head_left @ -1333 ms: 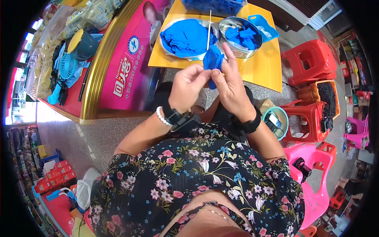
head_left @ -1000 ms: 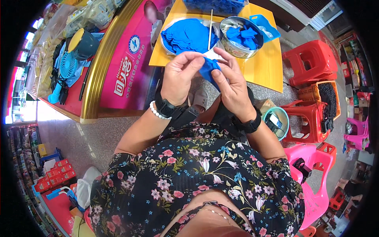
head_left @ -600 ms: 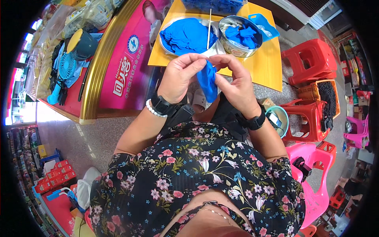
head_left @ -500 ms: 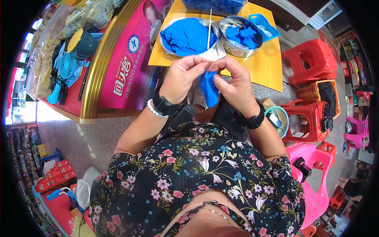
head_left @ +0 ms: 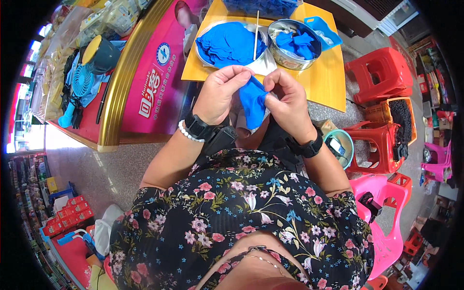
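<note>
Fingers of your left hand (head_left: 217,99) and right hand (head_left: 291,104) pinch a blue cloth (head_left: 253,102) by its top and right side, apparently to keep it spread; it hangs between them near the yellow table (head_left: 325,87), where a blue pile (head_left: 227,44) sits, probably for easy reach.

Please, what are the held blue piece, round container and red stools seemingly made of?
Blue piece: probably thin, matte cloth; it droops in soft folds.
Round container: likely printed metal, judging by its thin greyish rim.
Red stools: apparently glossy plastic, given bright highlights.
</note>
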{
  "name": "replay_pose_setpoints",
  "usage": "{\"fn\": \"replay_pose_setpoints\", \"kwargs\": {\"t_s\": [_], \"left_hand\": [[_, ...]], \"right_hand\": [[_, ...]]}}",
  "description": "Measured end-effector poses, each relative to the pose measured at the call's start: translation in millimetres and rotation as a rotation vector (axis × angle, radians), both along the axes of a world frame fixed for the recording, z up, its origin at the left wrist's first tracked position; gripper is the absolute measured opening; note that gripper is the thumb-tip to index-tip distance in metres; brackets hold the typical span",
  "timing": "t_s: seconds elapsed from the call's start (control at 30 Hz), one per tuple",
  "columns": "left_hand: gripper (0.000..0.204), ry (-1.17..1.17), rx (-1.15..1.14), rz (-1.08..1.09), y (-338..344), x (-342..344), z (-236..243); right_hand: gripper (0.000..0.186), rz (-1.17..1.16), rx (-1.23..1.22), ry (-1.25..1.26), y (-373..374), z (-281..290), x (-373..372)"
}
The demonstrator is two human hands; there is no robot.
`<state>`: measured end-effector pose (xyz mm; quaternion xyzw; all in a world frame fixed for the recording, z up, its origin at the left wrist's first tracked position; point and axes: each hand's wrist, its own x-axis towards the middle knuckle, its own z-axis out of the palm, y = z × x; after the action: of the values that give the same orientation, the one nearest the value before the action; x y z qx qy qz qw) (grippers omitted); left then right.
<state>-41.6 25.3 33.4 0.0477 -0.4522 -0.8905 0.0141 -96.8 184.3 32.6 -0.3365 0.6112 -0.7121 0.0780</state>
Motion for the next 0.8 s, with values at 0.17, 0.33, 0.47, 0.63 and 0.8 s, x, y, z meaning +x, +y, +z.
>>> {"fn": "replay_pose_setpoints", "kwargs": {"t_s": [0.17, 0.33, 0.47, 0.63, 0.8], "left_hand": [[0.013, 0.012, 0.041, 0.037, 5, 0, 3], [0.014, -0.062, -0.075, -0.042, 8, 4, 1], [0.011, 0.011, -0.053, 0.144, 1, -4, -6], [0.011, 0.075, -0.180, 0.283, 3, -4, -1], [0.012, 0.141, -0.409, 0.296, 11, -1, 0]], "right_hand": [[0.014, -0.074, 0.070, -0.028, 6, 1, 3], [0.014, -0.112, 0.063, -0.048, -1, 2, 2], [0.014, -0.077, 0.044, -0.055, 5, -4, -1], [0.012, -0.042, 0.043, 0.005, 4, 2, 1], [0.021, -0.106, 0.323, 0.210, 1, 6, 2]]}}
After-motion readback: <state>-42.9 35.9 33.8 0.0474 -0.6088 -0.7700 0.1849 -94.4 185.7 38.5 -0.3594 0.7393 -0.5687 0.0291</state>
